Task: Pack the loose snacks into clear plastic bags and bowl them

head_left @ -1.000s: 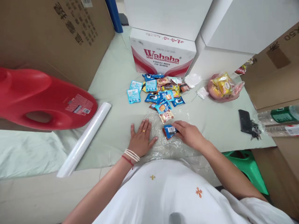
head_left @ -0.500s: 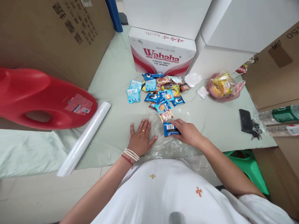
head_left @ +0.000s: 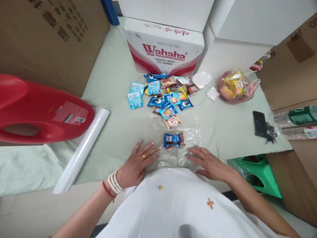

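Note:
A sheet of clear plastic wrap (head_left: pixel 190 135) lies on the pale green cloth in front of me. On it rest a blue snack packet (head_left: pixel 171 139) and a reddish-brown packet tucked against its right side. My left hand (head_left: pixel 137 162), with a ring and bead bracelets, lies flat and open on the wrap's near left edge. My right hand (head_left: pixel 209 162) lies flat and open on the wrap's near right edge. Neither hand holds anything. A pile of several snack packets (head_left: pixel 163 96) lies beyond the wrap.
A roll of plastic wrap (head_left: pixel 81 150) lies to the left beside a red jug (head_left: pixel 37 110). A Wahaha carton (head_left: pixel 164 49) stands at the back. A pink bag of snacks (head_left: pixel 235 87), a black phone with keys (head_left: pixel 260 124), bottles (head_left: pixel 294 120) and a green stool (head_left: pixel 257 175) are to the right.
My right hand let go of the blue packet, which now lies on the wrap. Both hands drew back toward me to the wrap's near edge. The view tilted slightly.

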Demonstrator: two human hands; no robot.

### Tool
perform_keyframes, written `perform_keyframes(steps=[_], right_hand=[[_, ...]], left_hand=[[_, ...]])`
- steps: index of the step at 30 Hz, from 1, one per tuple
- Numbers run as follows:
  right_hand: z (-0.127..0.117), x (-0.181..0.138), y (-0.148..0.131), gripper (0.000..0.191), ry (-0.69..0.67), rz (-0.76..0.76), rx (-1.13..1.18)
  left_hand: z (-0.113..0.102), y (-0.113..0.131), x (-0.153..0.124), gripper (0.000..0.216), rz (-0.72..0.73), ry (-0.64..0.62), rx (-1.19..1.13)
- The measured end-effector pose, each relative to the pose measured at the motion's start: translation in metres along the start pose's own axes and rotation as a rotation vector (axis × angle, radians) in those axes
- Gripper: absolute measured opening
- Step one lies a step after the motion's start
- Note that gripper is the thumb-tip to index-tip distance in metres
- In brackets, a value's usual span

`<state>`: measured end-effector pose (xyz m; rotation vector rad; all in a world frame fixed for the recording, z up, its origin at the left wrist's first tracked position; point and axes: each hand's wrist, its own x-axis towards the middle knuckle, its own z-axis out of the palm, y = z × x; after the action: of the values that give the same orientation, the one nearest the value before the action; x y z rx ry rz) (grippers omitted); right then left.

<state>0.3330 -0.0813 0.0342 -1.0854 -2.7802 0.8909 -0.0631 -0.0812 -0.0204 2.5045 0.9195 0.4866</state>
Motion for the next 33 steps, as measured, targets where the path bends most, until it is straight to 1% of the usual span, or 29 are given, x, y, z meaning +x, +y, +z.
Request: perform_keyframes(steps=[2, 4, 6, 8, 10, 13, 16, 18, 20, 21, 24, 26, 27, 28, 29, 31, 32, 33], right_hand=[[0.017, -0.005, 0.006, 0.038, 0.082, 0.005, -0.008], [0.024, -0.001, 0.010, 0.023, 0.175, -0.036, 0.076], [0.017, 0.006, 0.013, 0.019, 0.241, -0.076, 0.226], [0.000, 0.014, 0.014, 0.017, 0.285, -0.058, 0.358], [-0.020, 0.023, 0.015, 0.016, 0.307, 0.037, 0.443], [-0.037, 0.038, 0.019, 0.024, 0.282, 0.258, 0.610], [-0.039, 0.055, 0.028, 0.034, 0.188, 0.491, 0.817], [-0.036, 0.065, 0.035, 0.038, 0.116, 0.612, 0.874], [-0.036, 0.071, 0.041, 0.042, 0.043, 0.668, 0.811], [-0.038, 0.072, 0.044, 0.043, 0.012, 0.666, 0.716], [-0.054, 0.074, 0.049, 0.040, -0.048, 0.637, 0.233], [-0.070, 0.079, 0.049, 0.033, -0.017, 0.647, -0.055], [-0.077, 0.083, 0.049, 0.031, 0.016, 0.638, -0.131], [-0.082, 0.090, 0.049, 0.030, 0.057, 0.601, -0.160], [-0.086, 0.099, 0.049, 0.030, 0.100, 0.534, -0.158], [-0.085, 0.121, 0.048, 0.033, 0.159, 0.359, -0.125], [-0.082, 0.134, 0.047, 0.038, 0.170, 0.292, -0.119], [-0.076, 0.146, 0.045, 0.044, 0.168, 0.255, -0.124]], left_hand=[[0.002, -0.003, -0.003, 0.068, -0.030, -0.062, 0.024], [0.004, -0.011, -0.002, 0.048, -0.072, -0.037, 0.064], [0.004, -0.019, 0.002, 0.029, -0.118, 0.027, 0.064], [0.001, -0.027, 0.008, 0.024, -0.190, 0.076, 0.013], [-0.003, -0.031, 0.018, 0.026, -0.291, 0.106, -0.056], [-0.009, -0.031, 0.036, 0.032, -0.453, 0.164, -0.102], [-0.008, -0.028, 0.056, 0.041, -0.617, 0.231, -0.046], [-0.006, -0.026, 0.067, 0.042, -0.739, 0.266, 0.024], [-0.002, -0.026, 0.074, 0.039, -0.826, 0.292, 0.095], [0.000, -0.026, 0.076, 0.037, -0.849, 0.301, 0.122], [0.004, -0.030, 0.077, 0.030, -0.865, 0.347, 0.149], [0.004, -0.032, 0.075, 0.022, -0.856, 0.405, 0.132], [0.004, -0.032, 0.073, 0.016, -0.850, 0.440, 0.122], [0.003, -0.032, 0.072, 0.012, -0.843, 0.477, 0.114], [0.002, -0.032, 0.070, 0.013, -0.836, 0.515, 0.110], [-0.001, -0.028, 0.068, 0.021, -0.826, 0.596, 0.108], [-0.001, -0.025, 0.068, 0.026, -0.828, 0.632, 0.109], [-0.001, -0.022, 0.069, 0.033, -0.838, 0.653, 0.110]])
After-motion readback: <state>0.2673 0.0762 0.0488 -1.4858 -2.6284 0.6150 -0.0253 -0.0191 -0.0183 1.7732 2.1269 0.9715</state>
